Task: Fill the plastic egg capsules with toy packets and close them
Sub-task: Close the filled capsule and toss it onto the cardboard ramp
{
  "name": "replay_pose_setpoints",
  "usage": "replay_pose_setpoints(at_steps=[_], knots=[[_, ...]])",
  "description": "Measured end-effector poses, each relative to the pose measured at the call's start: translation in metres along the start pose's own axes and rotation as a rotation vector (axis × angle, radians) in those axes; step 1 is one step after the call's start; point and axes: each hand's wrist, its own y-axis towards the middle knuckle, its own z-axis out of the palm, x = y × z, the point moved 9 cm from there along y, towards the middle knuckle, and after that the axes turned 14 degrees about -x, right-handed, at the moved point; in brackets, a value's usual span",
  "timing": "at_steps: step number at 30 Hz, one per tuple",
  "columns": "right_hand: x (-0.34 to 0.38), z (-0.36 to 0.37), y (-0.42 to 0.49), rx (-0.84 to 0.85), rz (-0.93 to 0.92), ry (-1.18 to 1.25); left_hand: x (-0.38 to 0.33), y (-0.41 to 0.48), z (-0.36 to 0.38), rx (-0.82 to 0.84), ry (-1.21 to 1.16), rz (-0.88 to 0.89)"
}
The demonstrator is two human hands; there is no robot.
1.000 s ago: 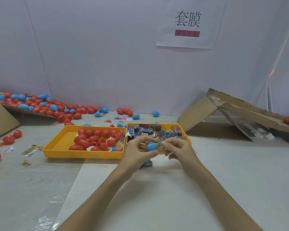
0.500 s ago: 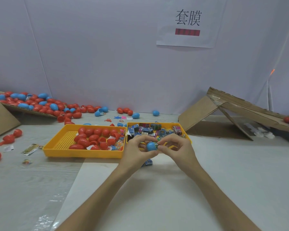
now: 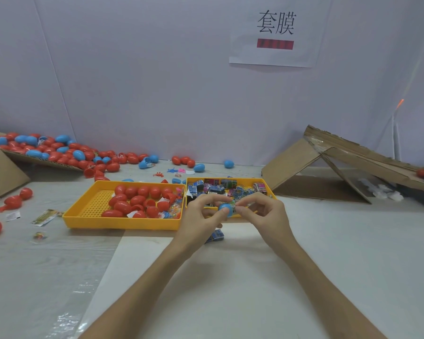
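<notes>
The left hand (image 3: 201,216) pinches a blue egg capsule (image 3: 225,208) between thumb and fingers, while the right hand (image 3: 262,214) pinches a toy packet (image 3: 233,208) against it.

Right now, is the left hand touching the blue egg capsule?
Touching. In the head view, the left hand pinches the blue egg capsule: its thumb lies across the shell, with no gap visible.
</notes>
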Motion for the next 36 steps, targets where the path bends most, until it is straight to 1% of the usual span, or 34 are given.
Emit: replay_pose_setpoints(at_steps=[13,20,23,26,31,36], knots=[[0.0,0.003,-0.001,0.007,0.008,0.022,0.001,0.003,0.0,-0.014,0.037,0.037],[-0.002,0.007,-0.002,0.06,0.009,-0.002,-0.002,0.002,0.0,-0.015,0.038,0.056],[-0.005,0.006,-0.001,0.051,0.018,0.006,0.0,0.001,0.0,-0.006,-0.023,0.024],[-0.008,0.003,0.0,0.024,0.045,0.01,0.005,0.001,0.0,0.002,-0.095,-0.054],[-0.018,0.01,-0.002,0.079,0.162,0.063,0.01,0.0,0.0,0.03,-0.219,-0.166],[-0.019,0.011,-0.002,0.108,0.203,0.11,0.009,0.001,-0.002,0.027,-0.157,-0.149]])
